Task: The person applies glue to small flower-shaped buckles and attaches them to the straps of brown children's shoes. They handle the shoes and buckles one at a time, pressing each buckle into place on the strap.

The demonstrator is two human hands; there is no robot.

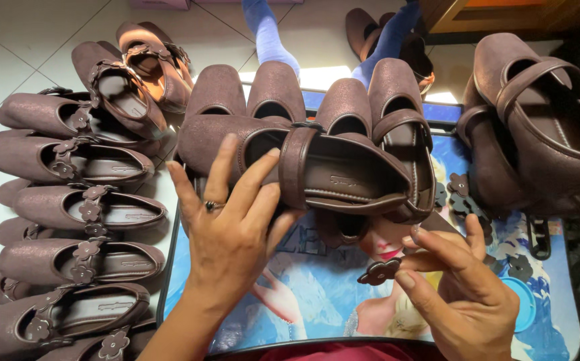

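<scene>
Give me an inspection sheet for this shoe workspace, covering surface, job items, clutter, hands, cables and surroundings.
Surface: blue printed board on the lap, edge bare at right.
Job's things: brown strap shoe lying on its side; brown flower piece.
Clutter: four plain shoes in a row behind; loose dark flower pieces on the board; stacked shoes at right.
Hands: left hand grips the shoe; right hand pinches the flower piece in its fingers.
Cables: nothing seen.
Surroundings: flowered shoes lined up on white tile floor; another person's blue-clad legs beyond.
</scene>
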